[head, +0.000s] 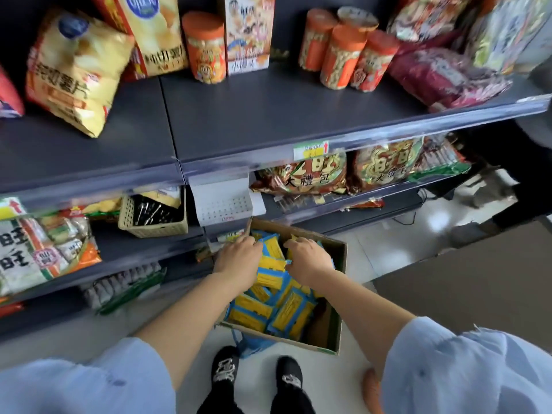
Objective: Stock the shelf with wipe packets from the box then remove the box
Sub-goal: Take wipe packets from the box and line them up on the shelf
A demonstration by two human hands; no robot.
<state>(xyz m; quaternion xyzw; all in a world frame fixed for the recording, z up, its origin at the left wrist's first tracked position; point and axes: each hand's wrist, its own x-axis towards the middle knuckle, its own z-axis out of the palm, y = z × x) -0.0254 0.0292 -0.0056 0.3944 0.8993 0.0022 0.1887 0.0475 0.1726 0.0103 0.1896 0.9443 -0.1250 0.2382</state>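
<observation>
I am picking up. My left hand (239, 256) and right hand (309, 258) are down in the box (339, 294) on the floor (385, 246), on the yellow and blue wipe packets (268, 312). My fingers (250, 242) bend into the pile, but I cannot tell if they hold any. Next I think I must grab a bunch and lift it up to the shelf (268, 115).

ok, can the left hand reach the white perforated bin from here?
Probably yes: the left hand is in the box just below the white perforated bin, nothing between, though it grips wipe packets.
</observation>
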